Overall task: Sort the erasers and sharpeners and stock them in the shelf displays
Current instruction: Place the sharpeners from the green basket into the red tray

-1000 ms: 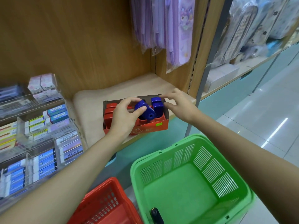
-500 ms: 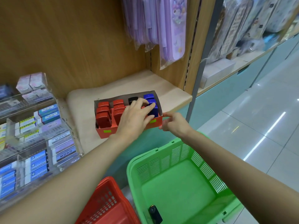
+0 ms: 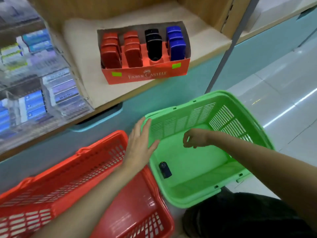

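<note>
Off to the left of my left hand [image 3: 139, 143], the clear eraser display [image 3: 51, 86] is badly blurred. I can make out blue, purple and yellow-striped eraser packs in its tiers, but I cannot count them, and the frame's edge cuts the display off. My left forearm hides part of the red basket [image 3: 96, 157] below it, and that basket runs out of view at the bottom and the left. Under my right forearm, some dark cloth [image 3: 240, 217] is cut off too.

My left hand lies flat with straight fingers, its palm against the near left corner of the green basket [image 3: 180, 124]. My right hand [image 3: 194, 139] hangs over that basket's inside with its fingers loosely curled downward, and I see nothing between them. One black sharpener [image 3: 165, 169] lies on the green floor, below and between my two hands, near the left wall.

Up past my fingertips, the red display box [image 3: 147, 75] sits at the front edge of the wooden shelf [image 3: 82, 54]. It has four rows. The two on the left hold red sharpeners [image 3: 111, 55], about three in each. Next come two black sharpeners [image 3: 154, 45] with a free slot in front of them. On the right are three blue sharpeners [image 3: 177, 48]. Each row overlaps front to back, so the rear pieces show only their top edges. Two green stickers [image 3: 116, 74] mark the box front.
</note>
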Action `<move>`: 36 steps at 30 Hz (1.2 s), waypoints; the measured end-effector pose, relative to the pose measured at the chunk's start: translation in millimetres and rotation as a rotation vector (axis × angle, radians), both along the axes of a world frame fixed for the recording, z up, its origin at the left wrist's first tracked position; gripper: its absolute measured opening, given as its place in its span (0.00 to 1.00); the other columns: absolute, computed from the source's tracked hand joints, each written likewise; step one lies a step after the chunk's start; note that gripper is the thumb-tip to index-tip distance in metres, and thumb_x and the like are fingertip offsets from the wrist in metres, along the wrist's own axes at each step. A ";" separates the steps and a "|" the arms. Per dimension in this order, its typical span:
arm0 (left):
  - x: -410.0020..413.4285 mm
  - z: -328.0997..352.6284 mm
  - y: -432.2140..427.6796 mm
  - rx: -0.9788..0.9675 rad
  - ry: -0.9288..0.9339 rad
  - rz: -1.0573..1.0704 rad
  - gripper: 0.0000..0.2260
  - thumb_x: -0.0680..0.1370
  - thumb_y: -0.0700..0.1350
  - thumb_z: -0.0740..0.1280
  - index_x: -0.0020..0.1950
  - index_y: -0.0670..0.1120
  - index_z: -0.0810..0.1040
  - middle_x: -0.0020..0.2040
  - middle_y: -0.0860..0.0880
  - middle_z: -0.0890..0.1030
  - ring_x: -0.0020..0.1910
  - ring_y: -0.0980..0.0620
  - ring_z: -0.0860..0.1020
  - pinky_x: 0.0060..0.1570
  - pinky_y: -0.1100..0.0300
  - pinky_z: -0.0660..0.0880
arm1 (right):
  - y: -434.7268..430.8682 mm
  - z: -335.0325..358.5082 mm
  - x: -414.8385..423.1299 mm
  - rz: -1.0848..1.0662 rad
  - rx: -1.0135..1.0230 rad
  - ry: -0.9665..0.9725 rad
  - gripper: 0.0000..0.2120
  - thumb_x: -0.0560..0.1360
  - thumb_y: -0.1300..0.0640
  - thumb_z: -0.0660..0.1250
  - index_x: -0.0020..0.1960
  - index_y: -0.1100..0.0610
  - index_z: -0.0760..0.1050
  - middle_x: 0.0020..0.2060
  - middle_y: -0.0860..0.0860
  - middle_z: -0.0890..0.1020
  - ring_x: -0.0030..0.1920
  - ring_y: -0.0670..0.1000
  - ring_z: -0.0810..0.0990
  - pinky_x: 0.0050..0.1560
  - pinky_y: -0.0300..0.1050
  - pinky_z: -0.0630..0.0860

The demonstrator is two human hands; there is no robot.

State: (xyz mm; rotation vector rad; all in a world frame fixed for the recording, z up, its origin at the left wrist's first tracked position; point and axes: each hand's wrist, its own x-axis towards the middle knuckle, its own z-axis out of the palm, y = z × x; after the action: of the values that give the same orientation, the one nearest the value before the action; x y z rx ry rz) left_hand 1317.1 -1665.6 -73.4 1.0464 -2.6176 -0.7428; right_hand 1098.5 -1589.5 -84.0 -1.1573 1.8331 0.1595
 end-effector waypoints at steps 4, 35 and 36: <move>3.0 -26.9 1.9 0.111 -0.096 0.038 0.27 0.77 0.50 0.65 0.73 0.39 0.63 0.76 0.40 0.53 0.68 0.37 0.68 0.67 0.48 0.67 | 2.8 -81.8 44.4 0.057 -0.019 0.009 0.24 0.76 0.51 0.66 0.70 0.56 0.66 0.63 0.57 0.73 0.61 0.56 0.73 0.57 0.43 0.68; 12.1 62.0 -18.4 -0.047 -0.104 -0.103 0.18 0.81 0.44 0.58 0.71 0.45 0.64 0.66 0.47 0.69 0.62 0.45 0.72 0.60 0.54 0.66 | -6.6 112.5 13.8 -0.454 -0.486 -0.347 0.10 0.72 0.62 0.71 0.51 0.54 0.75 0.44 0.52 0.79 0.37 0.47 0.75 0.34 0.38 0.70; 10.0 76.4 -22.6 -0.107 -0.042 -0.122 0.17 0.80 0.43 0.58 0.69 0.45 0.67 0.64 0.47 0.71 0.60 0.45 0.73 0.59 0.53 0.68 | -8.8 133.0 14.3 -0.455 -0.546 -0.362 0.10 0.72 0.62 0.70 0.51 0.53 0.76 0.44 0.50 0.80 0.39 0.47 0.75 0.35 0.39 0.71</move>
State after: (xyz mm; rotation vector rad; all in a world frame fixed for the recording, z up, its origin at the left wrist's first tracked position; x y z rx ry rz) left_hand 1327.1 -1688.2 3.0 0.8890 -2.7433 -0.6041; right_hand 1112.8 -1598.3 49.0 -0.9995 1.7995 -0.8030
